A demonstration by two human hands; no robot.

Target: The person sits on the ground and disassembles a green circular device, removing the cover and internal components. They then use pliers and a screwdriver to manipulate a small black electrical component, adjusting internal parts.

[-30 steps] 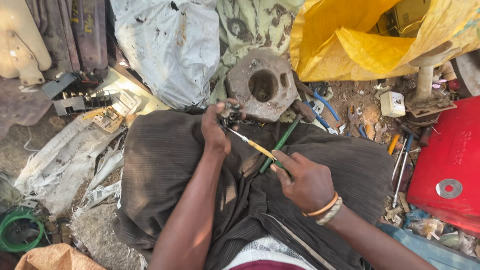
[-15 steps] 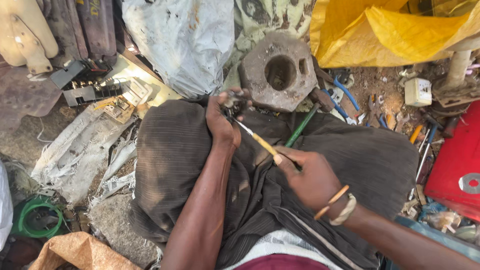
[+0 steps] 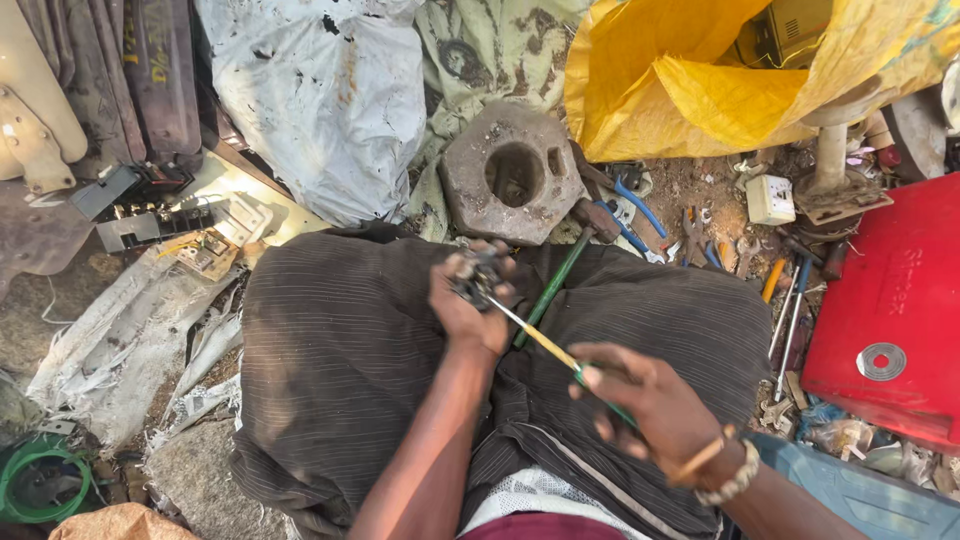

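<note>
Holding a small dark metal part [image 3: 473,280] over the lap, the left hand [image 3: 468,305] is curled tight around it. The right hand [image 3: 650,405] is closed on a screwdriver [image 3: 545,345], low and right of the part. The shaft's long axis runs up-left, its tip touching the part.

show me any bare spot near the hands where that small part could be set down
The roomiest bare patch is the dark cloth over the lap, left of the left hand. A smaller stretch lies between the green-handled hammer and the tools on the ground. That ground is crowded.
</note>
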